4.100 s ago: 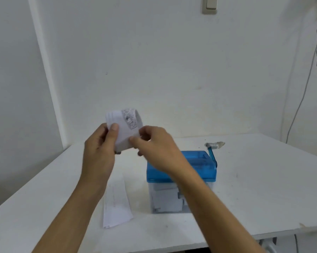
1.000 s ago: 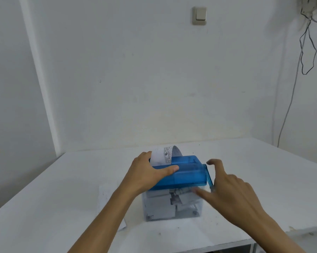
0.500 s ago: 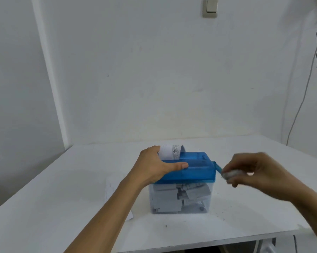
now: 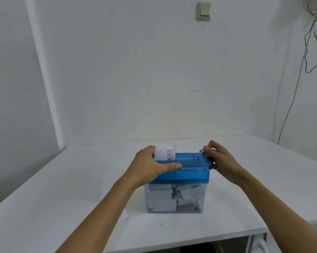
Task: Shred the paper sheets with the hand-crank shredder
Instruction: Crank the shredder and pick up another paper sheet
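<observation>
Table (image 4: 62, 198): shredder (image 4: 190, 172) sits centre, bin (image 4: 172, 199) part full of shreds. My left hand (image 4: 148, 168) clamps its top from 9 o'clock, thumb along the front edge. Right hand (image 4: 221, 159) is at 3 o'clock, fingers pinched on the crank knob (image 4: 202, 151), near 12 of its circle. Sheet (image 4: 165, 152) stands upright out of the top at 11, long axis vertical. Turning falls to the right hand.

Your shredder lid (image 4: 190, 172) is glossy translucent blue plastic, the bin (image 4: 159, 201) clear plastic (slightly cloudy), table (image 4: 62, 189) matt white.
</observation>
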### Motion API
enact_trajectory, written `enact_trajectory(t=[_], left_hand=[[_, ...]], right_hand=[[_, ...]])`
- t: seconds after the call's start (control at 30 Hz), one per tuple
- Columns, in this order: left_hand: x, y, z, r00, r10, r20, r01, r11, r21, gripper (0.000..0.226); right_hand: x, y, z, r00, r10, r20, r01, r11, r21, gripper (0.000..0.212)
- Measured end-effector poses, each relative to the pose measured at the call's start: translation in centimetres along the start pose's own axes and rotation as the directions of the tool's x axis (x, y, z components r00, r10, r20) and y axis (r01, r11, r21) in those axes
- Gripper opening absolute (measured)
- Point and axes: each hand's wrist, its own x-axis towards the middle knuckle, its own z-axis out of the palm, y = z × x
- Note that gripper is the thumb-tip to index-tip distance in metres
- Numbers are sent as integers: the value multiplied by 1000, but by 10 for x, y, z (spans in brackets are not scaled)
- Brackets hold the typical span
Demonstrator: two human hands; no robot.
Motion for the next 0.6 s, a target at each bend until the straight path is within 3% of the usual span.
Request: enact_trajectory(t=[0.23, 0.37, 0.5, 0.6], left_hand=[[2, 0, 4, 999, 34, -31, -32, 996, 89, 90], [3, 3, 2, 1000, 18, 4, -18, 995, 97, 66], [4, 6, 1, 1000, 6, 25, -9, 993, 115, 62], [2, 8, 1, 999, 9, 49, -15, 994, 108, 52]], right_hand=[[-43, 36, 30, 994, 106, -40, -113, 953, -281, 35], [-78, 33, 27, 996, 86, -23, -89, 936, -342, 37], [-104, 7, 16, 994, 13, 112, 13, 973, -230, 48], [-108, -18, 3, 973, -118, 197, 168, 952, -257, 46]])
